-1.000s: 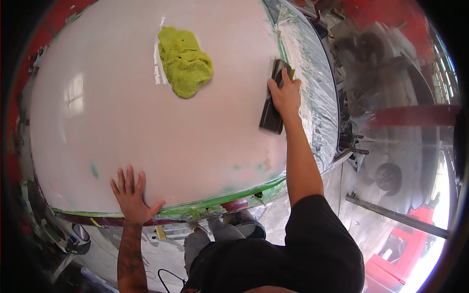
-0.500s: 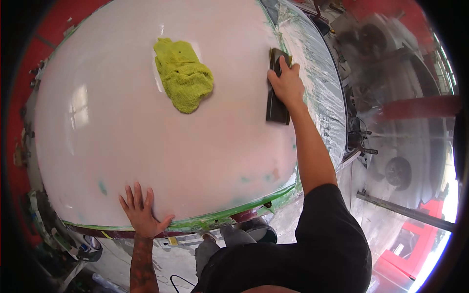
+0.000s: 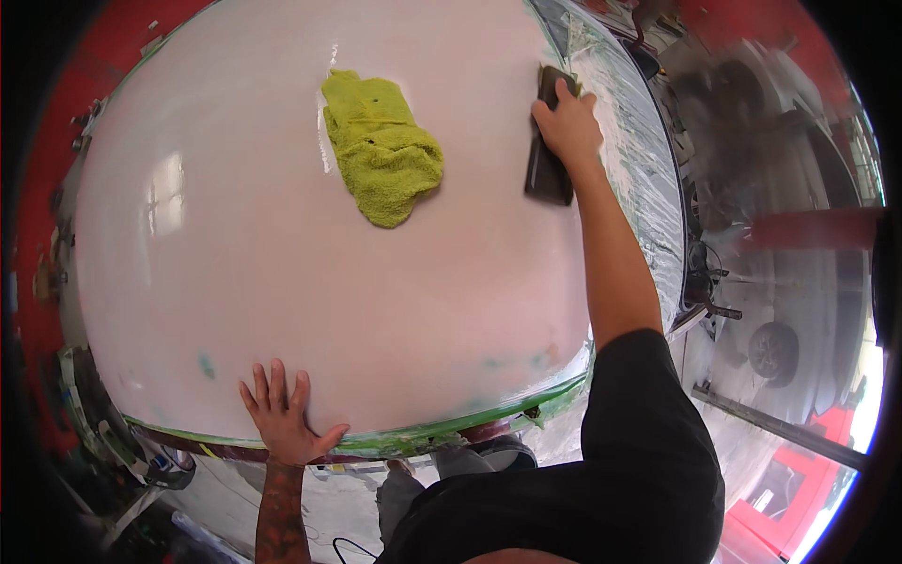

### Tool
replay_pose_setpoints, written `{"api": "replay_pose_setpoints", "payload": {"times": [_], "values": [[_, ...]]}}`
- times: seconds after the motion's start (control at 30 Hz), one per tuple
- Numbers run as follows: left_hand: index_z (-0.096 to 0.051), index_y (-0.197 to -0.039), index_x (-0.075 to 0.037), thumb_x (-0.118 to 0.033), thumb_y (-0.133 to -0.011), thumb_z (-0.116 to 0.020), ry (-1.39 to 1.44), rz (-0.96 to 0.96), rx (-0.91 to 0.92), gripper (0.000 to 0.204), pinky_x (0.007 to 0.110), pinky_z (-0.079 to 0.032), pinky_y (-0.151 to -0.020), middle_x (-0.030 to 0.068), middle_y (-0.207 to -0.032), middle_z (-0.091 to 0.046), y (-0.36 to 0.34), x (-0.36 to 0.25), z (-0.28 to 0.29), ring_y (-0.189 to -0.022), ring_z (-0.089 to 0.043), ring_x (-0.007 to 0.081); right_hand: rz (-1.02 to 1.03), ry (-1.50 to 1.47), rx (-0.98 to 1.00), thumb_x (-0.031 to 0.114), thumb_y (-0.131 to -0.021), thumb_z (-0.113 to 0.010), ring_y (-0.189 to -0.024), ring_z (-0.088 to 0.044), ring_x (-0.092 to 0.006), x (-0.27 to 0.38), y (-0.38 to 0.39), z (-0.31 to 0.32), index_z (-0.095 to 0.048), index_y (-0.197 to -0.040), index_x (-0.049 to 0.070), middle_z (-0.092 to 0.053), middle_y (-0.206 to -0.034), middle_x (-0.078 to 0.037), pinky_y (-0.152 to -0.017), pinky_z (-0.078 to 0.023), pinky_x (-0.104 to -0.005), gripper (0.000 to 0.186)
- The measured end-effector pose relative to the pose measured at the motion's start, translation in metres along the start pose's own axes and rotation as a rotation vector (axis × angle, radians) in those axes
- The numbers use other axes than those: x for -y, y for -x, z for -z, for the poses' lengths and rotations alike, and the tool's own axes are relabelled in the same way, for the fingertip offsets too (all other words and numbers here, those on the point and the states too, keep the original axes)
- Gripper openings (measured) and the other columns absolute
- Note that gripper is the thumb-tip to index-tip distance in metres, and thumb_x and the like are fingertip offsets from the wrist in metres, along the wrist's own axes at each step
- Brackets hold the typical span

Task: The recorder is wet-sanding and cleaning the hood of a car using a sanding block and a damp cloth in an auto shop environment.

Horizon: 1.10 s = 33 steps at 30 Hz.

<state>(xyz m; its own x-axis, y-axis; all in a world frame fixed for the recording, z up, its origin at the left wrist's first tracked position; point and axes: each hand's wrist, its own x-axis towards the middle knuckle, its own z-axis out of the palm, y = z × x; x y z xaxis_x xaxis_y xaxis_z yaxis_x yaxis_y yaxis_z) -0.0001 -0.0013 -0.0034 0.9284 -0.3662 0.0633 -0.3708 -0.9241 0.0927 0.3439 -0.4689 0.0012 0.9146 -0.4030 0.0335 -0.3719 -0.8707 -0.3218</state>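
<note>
A broad, pale pinkish car panel [image 3: 282,282] spreads out before me, glossy in places, with small green patches near its front edge. My right hand [image 3: 571,127] grips a long dark sanding block [image 3: 548,174], pressed to the panel close to its right side. Flat on the near edge rests my left hand [image 3: 287,418], fingers spread and nothing in it. A crumpled yellow-green towel [image 3: 383,155] lies on the far middle part of the panel, away from both hands.
Green masking tape [image 3: 470,416] runs along the near edge. Clear plastic sheeting [image 3: 648,197] covers the area right of the panel. A bucket [image 3: 512,454] stands on the floor by my legs. Off to the right are a wheel [image 3: 773,352] and a metal rail [image 3: 780,428].
My right hand has pushed the sanding block a little farther away along the panel's right side. The whole view has shifted slightly; my left hand stays at the near edge.
</note>
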Motion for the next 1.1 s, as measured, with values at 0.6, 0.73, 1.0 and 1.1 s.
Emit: {"api": "replay_pose_setpoints", "payload": {"times": [0.6, 0.73, 1.0, 1.1], "values": [[-0.045, -0.149, -0.011, -0.074, -0.077, -0.063, 0.004, -0.005, -0.007, 0.097, 0.071, -0.011, -0.115, 0.0228, -0.162, -0.029, -0.003, 0.0, -0.007, -0.149, -0.023, 0.0499, 0.169, 0.024, -0.077, 0.046, -0.087, -0.053, -0.104, -0.066, -0.044, 0.07, -0.047, -0.016, -0.054, -0.142, 0.024, -0.048, -0.134, -0.026, -0.091, -0.054, -0.0517, 0.059], [-0.044, -0.15, -0.012, -0.074, -0.077, -0.063, 0.01, 0.021, -0.009, 0.098, 0.071, -0.011, -0.115, 0.0227, -0.162, -0.028, 0.004, 0.005, -0.006, -0.148, -0.023, 0.0502, 0.212, -0.012, -0.031, 0.049, -0.089, -0.053, -0.105, -0.065, -0.0441, 0.059, -0.013, -0.019, -0.051, -0.147, 0.028, -0.048, -0.132, -0.025, -0.09, -0.054, -0.0503, 0.062], [-0.044, -0.151, -0.016, -0.075, -0.077, -0.063, 0.005, 0.018, -0.005, 0.096, 0.07, -0.009, -0.116, 0.0216, -0.162, -0.029, 0.003, 0.002, 0.001, -0.15, -0.022, 0.0474, 0.061, 0.011, -0.004, 0.048, -0.09, -0.058, -0.096, -0.065, -0.04, -0.037, 0.095, -0.001, -0.05, -0.148, 0.032, -0.046, -0.121, -0.023, -0.081, -0.055, -0.0496, 0.061], [-0.043, -0.151, -0.011, -0.072, -0.078, -0.063, 0.008, -0.004, -0.016, 0.097, 0.07, -0.01, -0.115, 0.0225, -0.162, -0.028, -0.005, -0.003, -0.006, -0.149, -0.022, 0.0493, 0.142, 0.031, -0.047, 0.041, -0.091, -0.052, -0.1, -0.067, -0.043, 0.06, 0.022, -0.008, -0.05, -0.147, 0.029, -0.047, -0.128, -0.026, -0.085, -0.055, -0.0519, 0.057]]}}
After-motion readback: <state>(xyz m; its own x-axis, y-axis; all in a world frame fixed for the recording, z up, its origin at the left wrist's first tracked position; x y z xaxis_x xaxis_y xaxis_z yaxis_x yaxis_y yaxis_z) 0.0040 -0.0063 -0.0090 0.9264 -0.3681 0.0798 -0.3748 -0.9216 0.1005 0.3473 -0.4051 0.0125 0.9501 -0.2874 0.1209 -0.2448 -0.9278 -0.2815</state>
